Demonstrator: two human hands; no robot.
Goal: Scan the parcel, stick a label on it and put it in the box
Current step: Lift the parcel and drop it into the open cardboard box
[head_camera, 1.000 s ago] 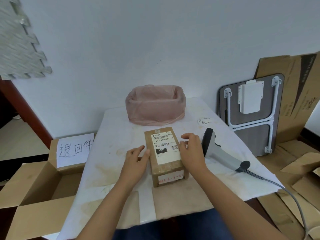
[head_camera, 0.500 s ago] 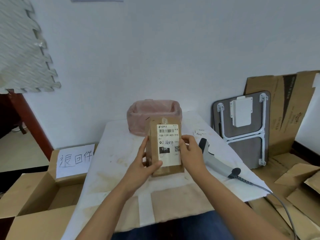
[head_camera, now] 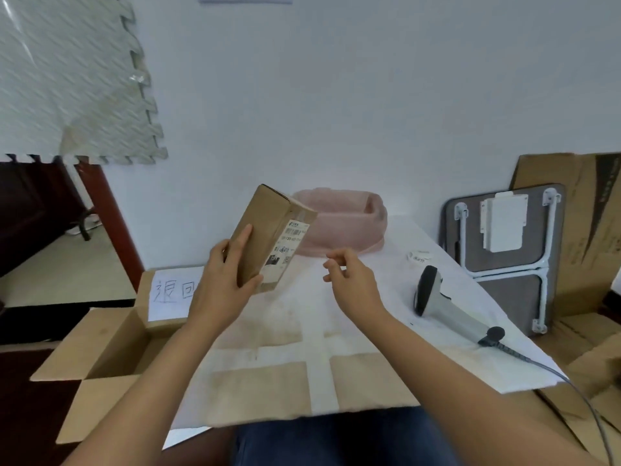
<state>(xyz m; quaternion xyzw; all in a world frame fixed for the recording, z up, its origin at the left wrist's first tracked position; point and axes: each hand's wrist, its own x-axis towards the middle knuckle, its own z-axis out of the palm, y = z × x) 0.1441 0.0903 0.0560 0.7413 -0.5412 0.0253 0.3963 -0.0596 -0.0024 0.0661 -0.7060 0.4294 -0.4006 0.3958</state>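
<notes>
Our left hand (head_camera: 224, 286) holds the parcel (head_camera: 272, 239) up in the air, tilted with its long side leaning far and right, while our right hand (head_camera: 353, 280), empty and half curled, is nearer the scanner (head_camera: 443, 302) lying on the table to the right

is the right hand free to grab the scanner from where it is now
Probably yes: the right hand is empty, and the scanner lies on the table to its right with nothing between them. The left hand holds the parcel.

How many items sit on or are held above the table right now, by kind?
Parcel, held in the left hand: 1
Barcode scanner: 1
Pink lined basket: 1
Small label stickers: 2
Total: 5
</notes>
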